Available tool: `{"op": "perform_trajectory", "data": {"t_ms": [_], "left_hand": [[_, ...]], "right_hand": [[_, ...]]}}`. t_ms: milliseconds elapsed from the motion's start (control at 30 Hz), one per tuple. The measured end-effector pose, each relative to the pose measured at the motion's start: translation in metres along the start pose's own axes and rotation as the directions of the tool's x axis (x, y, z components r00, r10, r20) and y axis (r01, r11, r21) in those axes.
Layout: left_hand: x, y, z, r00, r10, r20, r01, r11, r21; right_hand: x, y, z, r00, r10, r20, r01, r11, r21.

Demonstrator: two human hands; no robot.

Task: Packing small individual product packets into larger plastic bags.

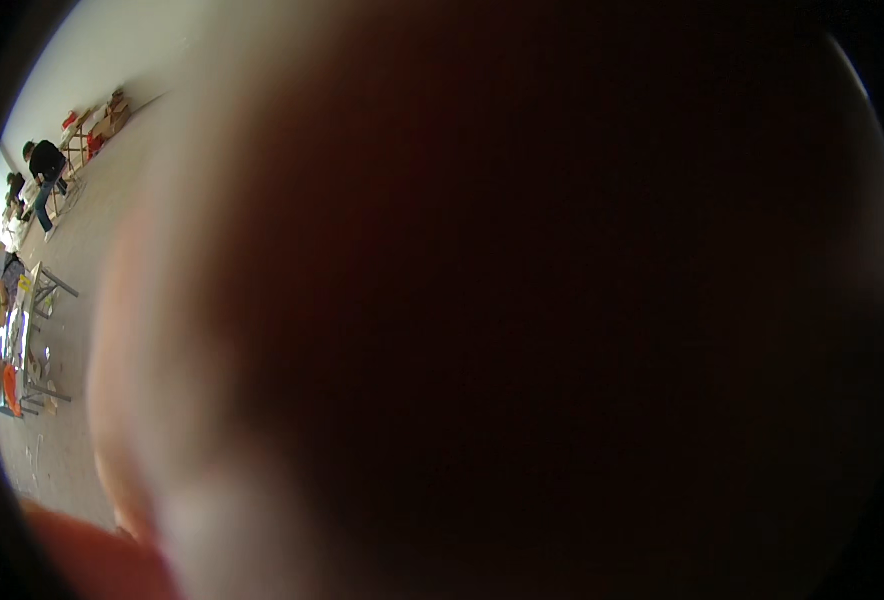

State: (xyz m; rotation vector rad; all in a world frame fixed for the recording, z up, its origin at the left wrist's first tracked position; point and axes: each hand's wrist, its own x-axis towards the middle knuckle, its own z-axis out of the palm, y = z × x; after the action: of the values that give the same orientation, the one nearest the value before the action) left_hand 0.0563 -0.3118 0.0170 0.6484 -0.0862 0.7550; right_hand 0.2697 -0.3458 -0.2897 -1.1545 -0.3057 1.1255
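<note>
A blurred, skin-coloured shape, seemingly my left hand (127,400), is pressed close in front of the lens and darkens most of the head view. Its pale edge runs down the left part of the picture. At the lower left, a reddish blurred patch (102,560) joins it; whether this is skin or sleeve I cannot tell. The fingers cannot be made out, nor anything they may hold. No second hand can be told apart in the dark area.
Far off at the left, a person in dark clothes (46,165) sits near cardboard boxes (112,118). Closer stands a table (28,325) with metal legs, cluttered with things, an orange item (10,388) beside it. Grey floor (82,260) lies between.
</note>
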Motion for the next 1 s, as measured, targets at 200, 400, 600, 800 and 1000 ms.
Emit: {"op": "perform_trajectory", "data": {"t_ms": [200,400,600,800,1000], "left_hand": [[0.000,0.002,0.002,0.995,-0.005,0.097,0.015,0.994,-0.106],[0.002,-0.002,0.003,1.000,0.002,0.008,-0.001,0.992,-0.124],[-0.002,-0.006,0.003,0.998,0.064,-0.008,-0.064,0.989,-0.131],[-0.006,-0.011,0.002,0.994,0.107,0.001,-0.105,0.974,-0.202],[-0.019,-0.009,0.002,0.991,0.133,0.032,-0.130,0.987,-0.092]], "right_hand": [[0.002,-0.001,-0.001,1.000,0.002,0.022,-0.002,1.000,0.006],[0.003,0.002,-0.006,1.000,0.004,-0.012,-0.004,1.000,-0.028],[0.004,0.004,-0.004,1.000,0.011,-0.005,-0.011,1.000,0.011],[0.006,0.007,-0.007,1.000,0.012,0.021,-0.012,1.000,0.003],[0.005,0.008,-0.005,1.000,0.007,0.019,-0.006,1.000,-0.018]]}}
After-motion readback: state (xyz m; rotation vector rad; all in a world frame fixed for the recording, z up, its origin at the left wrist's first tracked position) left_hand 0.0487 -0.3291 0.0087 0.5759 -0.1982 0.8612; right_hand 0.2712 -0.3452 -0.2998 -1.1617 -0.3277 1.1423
